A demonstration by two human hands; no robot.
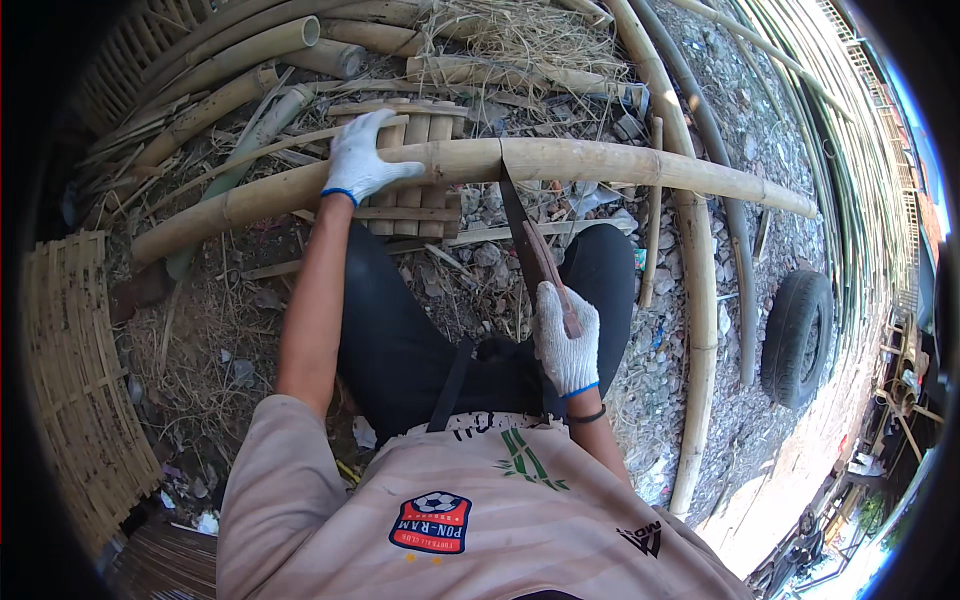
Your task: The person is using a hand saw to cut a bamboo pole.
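A thick, pale bamboo pole (610, 161) lies crosswise in front of me, over a small slatted bamboo stand (407, 214). My left hand (362, 160), in a white work glove with a blue cuff, presses on the pole from above, thumb spread along it and the other fingers over its far side. To the right of that hand, the blade of a hand saw (521, 222) sits in a dark cut across the bamboo. My right hand (567, 338), gloved the same way, is closed around the saw's wooden handle, between my knees.
Cut bamboo lengths (262, 45) are heaped at the far left, beside dry straw (525, 35). A long bamboo pole (701, 340) runs along the ground on my right, with a black tyre (797, 338) beyond it. At left lies a woven bamboo panel (80, 370). Rubble covers the ground.
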